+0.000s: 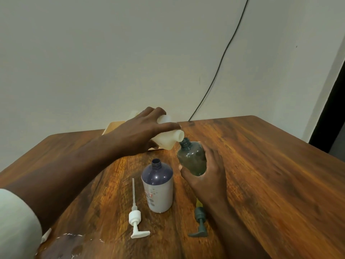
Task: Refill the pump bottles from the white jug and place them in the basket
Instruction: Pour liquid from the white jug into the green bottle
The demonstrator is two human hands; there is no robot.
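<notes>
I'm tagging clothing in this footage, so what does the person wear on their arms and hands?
Both hands are bare: no gloves, rings or watch show on the left hand or the right hand. The left arm has a pale, greyish-white sleeve pushed up near the elbow, leaving the forearm bare. The right forearm is bare as far as the frame shows; no sleeve is visible there.

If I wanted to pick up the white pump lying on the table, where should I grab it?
Probably the thick collar of the white pump, pinched from above across its sides. It lies flat on the table, thin tube pointing away and nozzle toward the camera; the collar is its widest, sturdiest part.
</notes>
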